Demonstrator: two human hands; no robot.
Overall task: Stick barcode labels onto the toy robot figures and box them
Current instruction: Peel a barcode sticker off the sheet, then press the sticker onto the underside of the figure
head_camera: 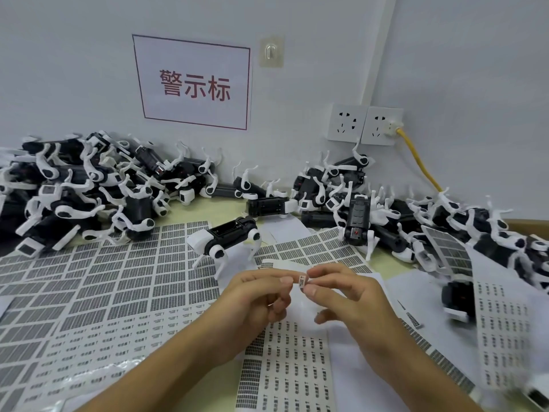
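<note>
Pinching from both sides, a small white barcode label was held between the left hand and the right hand, each gripping one end with thumb and forefinger, above the middle of the tabletop. Just beyond the hands, a black-and-white plastic toy robot dog was stood upright on white sheets of printed barcode labels, which were spread over most of the tabletop. Heaps of similar black-and-white toy robot figures were piled along the far edge (against the wall), left and right. A white sign with red characters was fixed to the wall, and a yellow cable was plugged into a white wall socket near the far right corner.
</note>
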